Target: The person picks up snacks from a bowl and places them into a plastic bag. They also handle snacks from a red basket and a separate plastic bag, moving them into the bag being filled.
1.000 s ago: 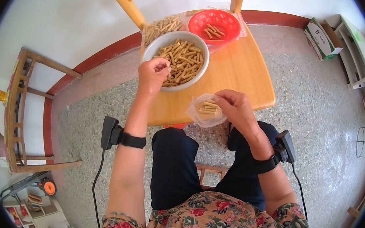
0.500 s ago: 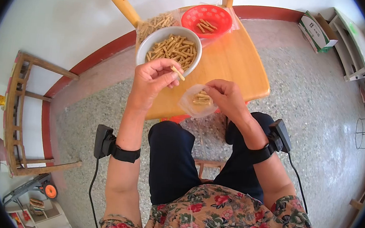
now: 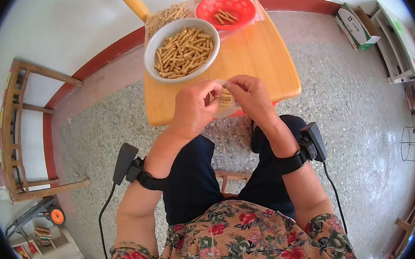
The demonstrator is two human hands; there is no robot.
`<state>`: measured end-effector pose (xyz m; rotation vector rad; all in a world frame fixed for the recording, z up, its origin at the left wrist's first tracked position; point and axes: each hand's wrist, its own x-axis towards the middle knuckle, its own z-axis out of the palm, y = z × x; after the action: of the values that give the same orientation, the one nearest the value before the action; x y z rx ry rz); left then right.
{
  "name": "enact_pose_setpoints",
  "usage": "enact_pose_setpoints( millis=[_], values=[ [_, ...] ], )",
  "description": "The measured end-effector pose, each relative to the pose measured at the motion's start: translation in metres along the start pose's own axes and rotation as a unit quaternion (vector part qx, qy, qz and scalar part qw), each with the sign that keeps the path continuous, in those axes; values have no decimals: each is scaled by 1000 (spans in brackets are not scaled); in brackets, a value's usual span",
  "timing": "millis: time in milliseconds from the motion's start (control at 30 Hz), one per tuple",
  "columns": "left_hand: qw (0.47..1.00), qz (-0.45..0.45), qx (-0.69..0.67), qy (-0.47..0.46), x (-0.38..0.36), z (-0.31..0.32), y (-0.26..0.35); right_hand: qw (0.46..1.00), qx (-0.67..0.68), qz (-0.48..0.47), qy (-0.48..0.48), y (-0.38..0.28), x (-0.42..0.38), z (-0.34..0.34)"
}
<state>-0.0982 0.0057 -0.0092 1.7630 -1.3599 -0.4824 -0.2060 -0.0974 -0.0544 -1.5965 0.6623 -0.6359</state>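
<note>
My left hand (image 3: pixel 197 105) is closed, its fingertips pinched together against the mouth of a small clear plastic bag (image 3: pixel 226 112). Whether the snack stick still sits between those fingers is hidden. My right hand (image 3: pixel 252 100) pinches the bag's upper rim between thumb and fingers. Several short brown snack sticks (image 3: pixel 225 98) show through the film. The bag hangs by the front edge of the wooden chair seat (image 3: pixel 253 59). Beyond my left hand, a grey-white bowl (image 3: pixel 149 58) holds a heap of the same sticks.
A red plastic basket (image 3: pixel 251 16) with several sticks stands at the back of the seat. Beside it lies a clear bag of sticks (image 3: pixel 170 15). A wooden frame (image 3: pixel 19 113) leans at the left wall. A cardboard box (image 3: pixel 352 26) sits at the far right.
My left hand has moved right and down from beside the bowl to the bag's mouth. The stick it held is out of sight. The bag stays in my right hand.
</note>
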Motion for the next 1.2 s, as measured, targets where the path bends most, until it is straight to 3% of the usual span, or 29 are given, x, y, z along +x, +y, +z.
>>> enact_pose_setpoints(
  millis=[100, 167, 267, 400, 500, 600, 767, 933, 1200],
  values=[
    [998, 12, 34, 43, -1, 12, -4, 999, 38, 3, 2, -2, -2, -2],
    [982, 78, 170, 16, -2, 12, -3, 1000, 28, 10, -4, 0, -2, -3],
    [966, 92, 238, 52, -4, 2, -14, 1000, 22, 9, -7, 0, -2, -5],
    [970, 43, 233, 51, -1, -20, -8, 999, -6, 35, -22, -11, -3, -5],
    [991, -49, -16, 127, 10, -38, -17, 1000, 7, 20, -20, -6, 0, -3],
    [982, -60, 35, 174, 26, -55, -48, 999, 26, 33, -30, -9, 0, -5],
    [976, -46, 176, 118, 53, -60, -79, 998, 20, 43, -37, -13, 0, -6],
    [922, -81, 375, 50, 72, -47, -91, 998, 22, 46, -44, -15, 2, -6],
    [942, -88, 319, 61, 70, -52, -103, 998, 23, 42, -48, -13, 5, -3]
  ],
)
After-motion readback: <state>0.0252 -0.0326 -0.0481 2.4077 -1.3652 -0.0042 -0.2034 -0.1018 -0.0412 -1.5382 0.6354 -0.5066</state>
